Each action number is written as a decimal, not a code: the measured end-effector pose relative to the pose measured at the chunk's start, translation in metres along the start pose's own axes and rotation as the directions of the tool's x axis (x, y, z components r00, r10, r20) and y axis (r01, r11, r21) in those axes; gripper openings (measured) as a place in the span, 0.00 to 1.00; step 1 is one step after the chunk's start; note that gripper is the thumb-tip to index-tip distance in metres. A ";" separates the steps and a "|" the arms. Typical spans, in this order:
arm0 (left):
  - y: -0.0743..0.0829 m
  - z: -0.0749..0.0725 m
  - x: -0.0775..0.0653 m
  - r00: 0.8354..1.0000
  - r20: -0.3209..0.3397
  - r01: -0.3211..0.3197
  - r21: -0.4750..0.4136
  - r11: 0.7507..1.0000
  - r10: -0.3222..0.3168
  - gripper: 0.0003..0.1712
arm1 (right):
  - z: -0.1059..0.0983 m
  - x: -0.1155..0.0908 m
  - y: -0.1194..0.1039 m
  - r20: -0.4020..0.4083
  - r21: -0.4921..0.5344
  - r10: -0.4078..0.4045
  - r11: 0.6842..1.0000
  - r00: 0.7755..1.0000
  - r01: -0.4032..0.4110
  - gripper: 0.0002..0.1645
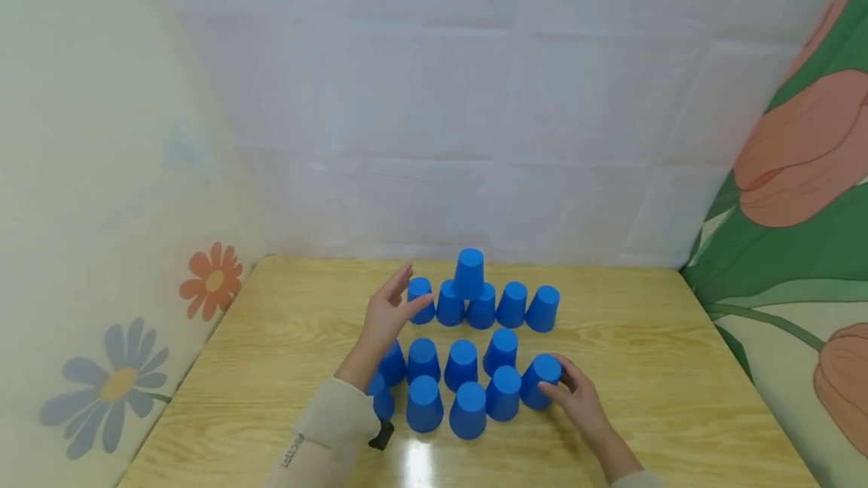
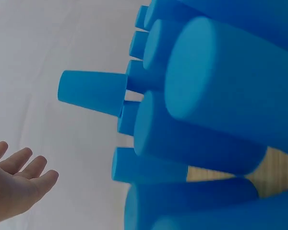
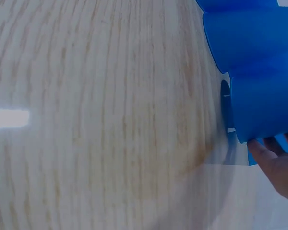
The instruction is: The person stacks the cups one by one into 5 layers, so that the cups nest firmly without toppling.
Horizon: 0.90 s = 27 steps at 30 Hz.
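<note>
right hand (image 1: 581, 402) pinching a blue cup (image 1: 538, 377), lower right, i hold my left hand (image 1: 386, 316) wide, lower centre; its brush could topple the perched cup (image 1: 469, 275).

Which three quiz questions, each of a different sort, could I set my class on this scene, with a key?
1. Multiple choice: which hand grips a blue cup? A) left only; B) right only; C) both.
2. True or false: the single cup on top of the back row stands mouth up.
3. Count: how many cups of that row stand directly on the table?

Key:
1. B. The right hand grips it; the left hand holds nothing.
2. False. The raised cup is upside down.
3. Five.
</note>
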State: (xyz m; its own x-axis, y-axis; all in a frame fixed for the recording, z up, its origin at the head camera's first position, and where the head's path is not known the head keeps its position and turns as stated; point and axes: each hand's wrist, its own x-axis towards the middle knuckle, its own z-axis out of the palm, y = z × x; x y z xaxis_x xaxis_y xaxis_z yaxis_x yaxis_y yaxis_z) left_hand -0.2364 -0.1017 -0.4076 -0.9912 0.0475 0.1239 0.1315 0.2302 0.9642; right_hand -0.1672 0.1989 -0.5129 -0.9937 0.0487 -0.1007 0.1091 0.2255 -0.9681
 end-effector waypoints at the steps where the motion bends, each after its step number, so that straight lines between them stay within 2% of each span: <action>1: -0.002 -0.003 -0.002 1.000 0.003 0.004 0.001 1.000 -0.004 0.39 | -0.001 0.000 -0.001 0.000 -0.007 -0.003 1.000 1.000 0.003 0.38; 8: -0.016 -0.023 -0.017 1.000 0.004 0.024 0.045 0.999 -0.024 0.39 | -0.011 0.001 -0.005 -0.008 -0.044 -0.063 0.997 0.998 0.063 0.36; 14: -0.033 -0.035 -0.031 0.998 -0.002 0.068 0.088 0.994 -0.068 0.40 | -0.019 0.004 -0.015 0.002 -0.071 -0.099 0.993 0.995 0.099 0.35; 21: -0.051 -0.041 -0.052 0.996 -0.006 0.087 0.086 0.992 -0.087 0.41 | -0.028 0.010 -0.028 0.013 -0.079 -0.167 0.983 0.986 0.168 0.32; 27: -0.059 -0.042 -0.070 0.996 -0.031 0.085 0.078 0.993 -0.083 0.41 | -0.031 0.019 -0.041 0.003 -0.097 -0.208 0.973 0.978 0.207 0.32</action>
State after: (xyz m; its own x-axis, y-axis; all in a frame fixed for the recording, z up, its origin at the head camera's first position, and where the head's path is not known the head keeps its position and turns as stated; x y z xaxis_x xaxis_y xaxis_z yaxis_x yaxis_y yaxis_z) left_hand -0.1754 -0.1590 -0.4637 -0.9987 -0.0017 0.0506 0.0476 0.3088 0.9499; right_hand -0.1896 0.2211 -0.4675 -0.9947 -0.0021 0.1024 -0.0976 0.3241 -0.9410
